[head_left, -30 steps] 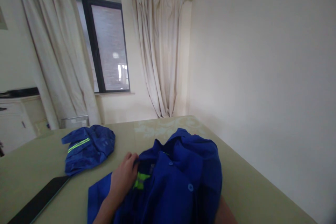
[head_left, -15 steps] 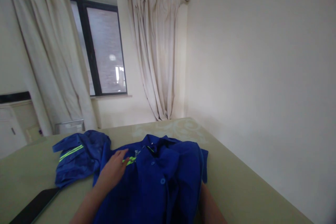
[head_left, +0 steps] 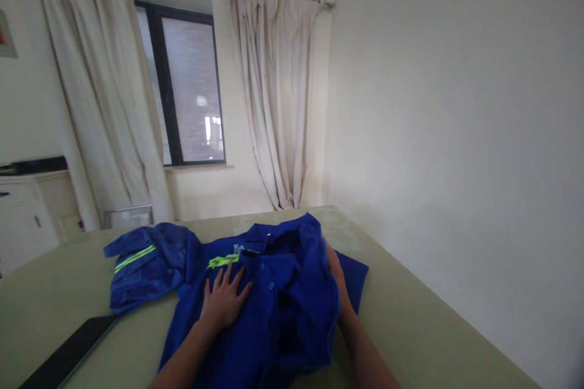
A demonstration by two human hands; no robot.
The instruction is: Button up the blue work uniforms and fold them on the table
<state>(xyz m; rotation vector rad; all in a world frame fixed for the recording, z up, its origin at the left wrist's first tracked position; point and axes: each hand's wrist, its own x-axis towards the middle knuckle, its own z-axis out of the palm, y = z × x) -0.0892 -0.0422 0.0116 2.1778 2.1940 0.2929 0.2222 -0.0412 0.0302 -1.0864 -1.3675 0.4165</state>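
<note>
A blue work jacket (head_left: 230, 340) with buttons, a collar and a yellow-green reflective strip lies spread in front of me. My left hand (head_left: 224, 302) rests flat on its chest just below the strip, fingers spread. At the jacket's right side, my right hand (head_left: 336, 273) holds the raised front edge, which stands up and folds inward. The fabric hides most of those fingers. To the left lies a bunched blue striped part (head_left: 150, 267); whether it is the jacket's sleeve or a separate garment, I cannot tell.
The jacket lies on a large pale green covered surface (head_left: 424, 334). A flat black object (head_left: 68, 352) lies at the lower left. Beyond are a white cabinet (head_left: 22, 213), beige curtains (head_left: 278, 103) and a window (head_left: 191, 85). A bare wall (head_left: 447, 103) runs along the right.
My right hand has risen from under the jacket's right side, lifting its edge up and inward. My left hand has come down flat on the chest, moving slightly right.
</note>
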